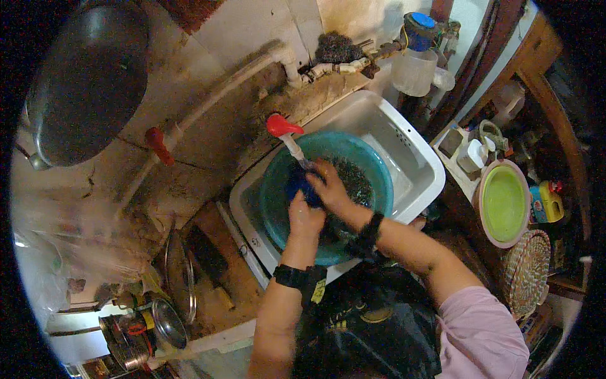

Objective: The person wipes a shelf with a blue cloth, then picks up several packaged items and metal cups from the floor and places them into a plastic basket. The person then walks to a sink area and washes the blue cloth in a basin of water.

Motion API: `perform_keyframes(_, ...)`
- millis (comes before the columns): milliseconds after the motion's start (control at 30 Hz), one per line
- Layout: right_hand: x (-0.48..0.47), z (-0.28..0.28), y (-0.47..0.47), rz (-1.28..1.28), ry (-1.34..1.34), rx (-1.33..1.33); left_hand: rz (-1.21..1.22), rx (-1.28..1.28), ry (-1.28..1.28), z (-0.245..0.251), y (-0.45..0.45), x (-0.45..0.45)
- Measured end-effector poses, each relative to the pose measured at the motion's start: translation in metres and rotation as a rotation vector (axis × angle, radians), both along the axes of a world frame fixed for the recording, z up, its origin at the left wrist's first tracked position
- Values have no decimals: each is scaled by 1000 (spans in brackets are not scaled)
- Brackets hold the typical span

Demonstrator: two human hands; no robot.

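Over a teal plastic basin [386, 189] set in a white sink [428, 173], both my hands are close together under a tap [296, 149] with a red lever handle. My left hand [305, 218] grips a dark blue item [298, 184], perhaps a cloth or a cup; its exact kind is unclear. My right hand [331, 189] is bent over the same blue item from the right, at the tap's mouth, with fingers curled against it. Dark, glinting contents [352, 175] lie in the basin, too blurred to identify. My forearms partly cover the basin's near side.
A dark wok [92, 85] hangs at upper left. A pipe with a red valve [158, 146] runs along the wall. On the right stand a green-lined basin [506, 203], a yellow bottle [549, 201] and a woven basket [526, 272]. Lower left are metal pots [169, 322].
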State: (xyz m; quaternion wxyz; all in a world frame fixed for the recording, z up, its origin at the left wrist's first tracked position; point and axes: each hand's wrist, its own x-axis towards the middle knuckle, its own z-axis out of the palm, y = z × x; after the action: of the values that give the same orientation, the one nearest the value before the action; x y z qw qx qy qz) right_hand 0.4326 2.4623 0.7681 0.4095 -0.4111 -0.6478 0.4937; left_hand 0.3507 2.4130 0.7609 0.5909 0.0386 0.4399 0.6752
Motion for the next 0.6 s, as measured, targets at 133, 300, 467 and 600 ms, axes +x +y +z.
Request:
perform_keyframes(133, -3, -21, -33, 57, -84, 277, -175, 132, -150, -8, -10, -25)
perform_keyframes(300, -12, -37, 9, -111, -49, 9, -18, -37, -99, -23, -9, 6)
perform_keyframes(467, -6, -18, -30, 59, -77, 40, -67, 57, -196, -5, 2, -15)
perform_keyframes(600, -4, -2, -37, 19, -155, 129, -76, 83, -20, -6, -11, -10)
